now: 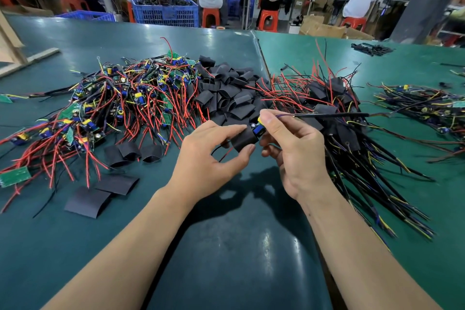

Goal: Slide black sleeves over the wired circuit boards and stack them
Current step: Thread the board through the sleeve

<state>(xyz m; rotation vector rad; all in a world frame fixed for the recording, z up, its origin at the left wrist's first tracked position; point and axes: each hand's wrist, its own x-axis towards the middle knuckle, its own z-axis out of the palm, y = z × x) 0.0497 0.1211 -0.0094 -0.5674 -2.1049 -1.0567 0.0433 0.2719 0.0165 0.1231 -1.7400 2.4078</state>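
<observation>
My left hand [214,156] pinches a black sleeve [244,140] between thumb and fingers, above the middle of the table [226,246]. My right hand [292,151] grips the circuit board [258,129] going into it, with the board's wires [327,115] running out under my thumb toward the right. The board's blue and yellow end still shows at the sleeve's mouth, so I judge the sliding step is under way and not finished. Next I need to push the board fully in while holding the sleeve open, then lay it on the stack.

Toward the left edge lies the pile of bare boards [120,98], with loose flat sleeves [100,194] in front of it. The heap of empty sleeves [226,90] sits behind my hands. The stack of finished ones [339,118] lies to the right; its trailing wires could snag mine.
</observation>
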